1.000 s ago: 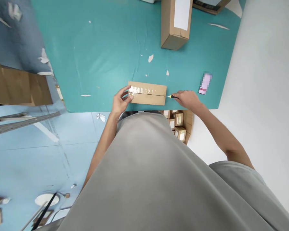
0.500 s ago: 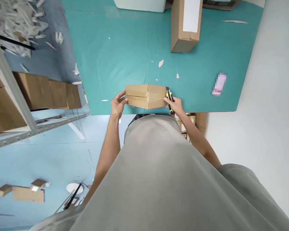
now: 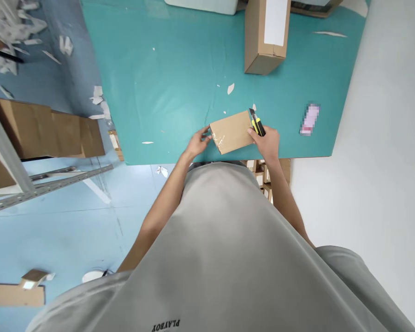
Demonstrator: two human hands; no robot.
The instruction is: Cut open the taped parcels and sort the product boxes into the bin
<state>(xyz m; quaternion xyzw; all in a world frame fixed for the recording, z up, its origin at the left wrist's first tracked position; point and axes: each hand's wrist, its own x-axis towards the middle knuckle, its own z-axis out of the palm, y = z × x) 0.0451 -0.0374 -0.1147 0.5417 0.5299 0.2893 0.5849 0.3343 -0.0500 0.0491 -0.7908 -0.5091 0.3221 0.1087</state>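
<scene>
A small brown cardboard box (image 3: 232,133) is tilted at the near edge of the green table, with shiny clear tape at its left end. My left hand (image 3: 198,142) grips that left end between thumb and fingers. In my right hand (image 3: 269,144) is a yellow and black utility knife (image 3: 257,125), its blade end pointing away from me. The thumb of this hand also presses on the right end of the box.
Farther back on the green table (image 3: 173,83) stand a taller carton (image 3: 256,46) with a white label and a white container (image 3: 204,5). A blurred pink item (image 3: 310,120) lies at right. Cartons (image 3: 51,131) and a metal rack (image 3: 62,186) are at left.
The box has turned, now showing a plain broad face instead of two taped faces, and sits farther right. Both hands moved right with it; the knife is still in my right hand.
</scene>
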